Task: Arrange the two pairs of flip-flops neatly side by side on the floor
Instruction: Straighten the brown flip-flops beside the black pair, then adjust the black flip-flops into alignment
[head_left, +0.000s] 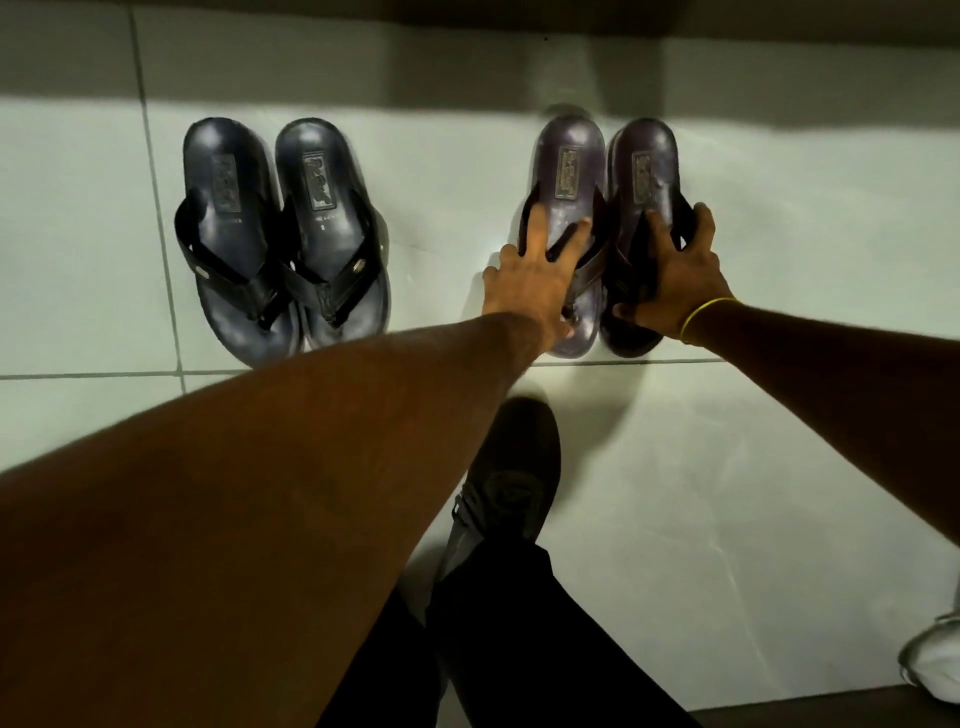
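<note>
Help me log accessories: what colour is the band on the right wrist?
Yellow: the thin wristband, seen in the head view.

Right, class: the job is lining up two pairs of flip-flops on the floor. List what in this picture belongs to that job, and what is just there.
Part of the job:
black leather flip-flop pair, set together on the pale floor tiles
dark brown leather flip-flop pair
left hand and right hand, one on each brown flip-flop

Just there:
dark sneaker on the person's foot
yellow wristband
white shoe at the right edge
</note>
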